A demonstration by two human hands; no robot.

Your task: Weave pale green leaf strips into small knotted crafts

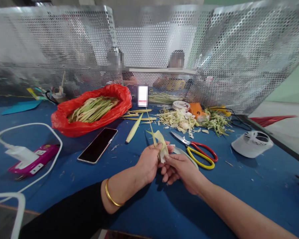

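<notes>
Pale leaf (159, 136), one: held up off the blue surface (72, 181), in front of you, between your two hands.
Your left hand (148, 164), gold bangle at the wrist: thumb and fingers pinching the leaf.
Your right hand (180, 168): thumb and forefinger pinching the leaf's lower end, other fingers curled beneath. A pale strip (186, 155) lies just beside this hand.
Scissors (193, 143), one pair, red and yellow handles: to the right of your right hand, blades parted slightly.
Stalk (134, 128), one: lying beyond your left hand.
Scraps (174, 119), heaped: farther back, right of the stalk.
Red bag (64, 123): open, holding a bundle (96, 109) of green and straw-coloured leaves.
Phone (98, 146), dark-screened: near the bag.
</notes>
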